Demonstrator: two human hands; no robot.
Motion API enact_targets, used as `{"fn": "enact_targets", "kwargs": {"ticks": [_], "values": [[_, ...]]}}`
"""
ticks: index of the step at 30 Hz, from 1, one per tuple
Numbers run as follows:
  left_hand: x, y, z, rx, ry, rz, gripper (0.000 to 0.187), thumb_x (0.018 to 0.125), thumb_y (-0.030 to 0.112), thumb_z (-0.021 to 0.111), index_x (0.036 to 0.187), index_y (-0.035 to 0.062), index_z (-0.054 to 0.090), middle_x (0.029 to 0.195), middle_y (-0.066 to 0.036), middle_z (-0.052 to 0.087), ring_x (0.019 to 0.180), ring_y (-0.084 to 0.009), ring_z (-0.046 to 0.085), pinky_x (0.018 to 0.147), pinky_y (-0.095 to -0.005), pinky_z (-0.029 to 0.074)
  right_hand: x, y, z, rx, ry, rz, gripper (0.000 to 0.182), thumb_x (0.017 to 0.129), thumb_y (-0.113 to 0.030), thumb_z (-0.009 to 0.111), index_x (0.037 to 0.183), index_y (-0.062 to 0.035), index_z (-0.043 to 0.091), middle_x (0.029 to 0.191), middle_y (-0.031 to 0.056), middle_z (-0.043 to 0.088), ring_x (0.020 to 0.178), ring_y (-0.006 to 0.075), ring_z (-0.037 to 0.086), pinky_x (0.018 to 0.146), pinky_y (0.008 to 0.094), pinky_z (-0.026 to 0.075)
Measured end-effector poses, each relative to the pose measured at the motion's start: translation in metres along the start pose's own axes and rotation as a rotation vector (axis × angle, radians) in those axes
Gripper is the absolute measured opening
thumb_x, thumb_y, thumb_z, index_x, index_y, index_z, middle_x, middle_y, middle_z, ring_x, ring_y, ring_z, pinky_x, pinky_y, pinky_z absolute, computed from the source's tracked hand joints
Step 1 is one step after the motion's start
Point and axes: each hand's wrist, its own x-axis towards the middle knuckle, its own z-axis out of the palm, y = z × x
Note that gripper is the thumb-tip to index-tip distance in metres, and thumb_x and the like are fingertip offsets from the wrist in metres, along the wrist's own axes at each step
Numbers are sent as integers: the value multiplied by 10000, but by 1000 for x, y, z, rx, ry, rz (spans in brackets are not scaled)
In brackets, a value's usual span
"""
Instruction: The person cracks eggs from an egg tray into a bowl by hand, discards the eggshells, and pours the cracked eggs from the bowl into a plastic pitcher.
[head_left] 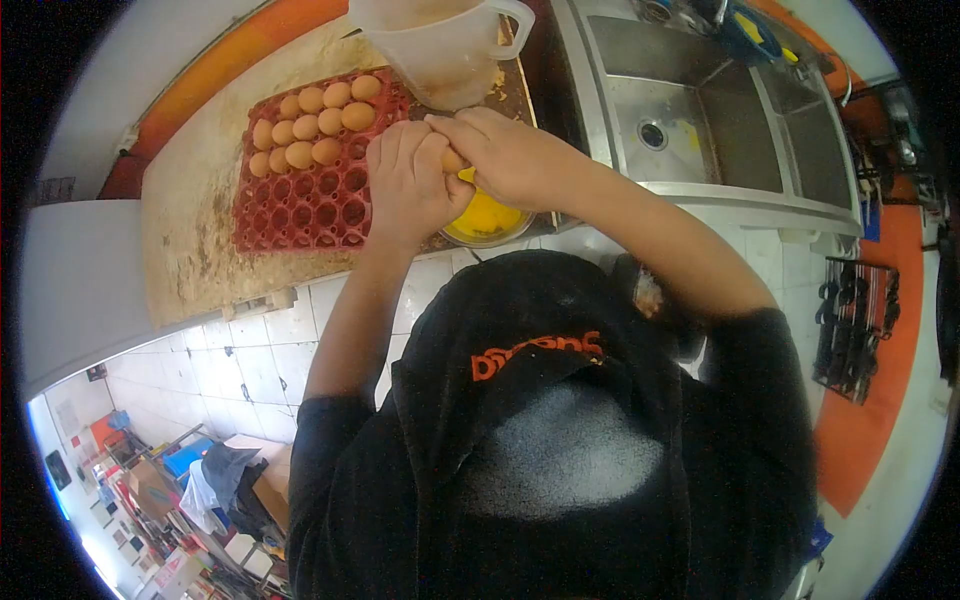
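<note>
My left hand (415,180) and my right hand (500,155) meet over a metal bowl (487,240), their fingers closed round an egg (453,160). Much of that egg is hidden by the fingers. Bright yellow egg yolk (483,215) shows in the bowl, with more yellow just below the fingers. Left of my hands lies a red egg tray (300,250) on the worn work table (185,220). Several brown eggs (330,122) fill its far rows, and the near cups hold none. Behind my right hand stands a cloudy plastic jug (440,55) with its handle to the right.
To the right is a stainless steel sink (655,100), with a blue bowl (750,35) and other wares at its far side. A black rack (855,325) hangs on the right wall. Boxes and cloths (225,475) are piled at the lower left. Bits of shell lie near the jug.
</note>
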Motion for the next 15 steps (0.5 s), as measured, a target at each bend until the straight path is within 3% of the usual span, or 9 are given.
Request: {"fn": "enact_targets", "kwargs": {"ticks": [15], "values": [[9,-7,-14,32,35,127,443,632,128,646,1052,89,512,1019,-113,573,970,-320,564,846,-455,395,2,-1,-10,-80,85,-135,516,890,-168,459,1354,51,408,1114,202,571,1034,355,571,904,414,476]]}}
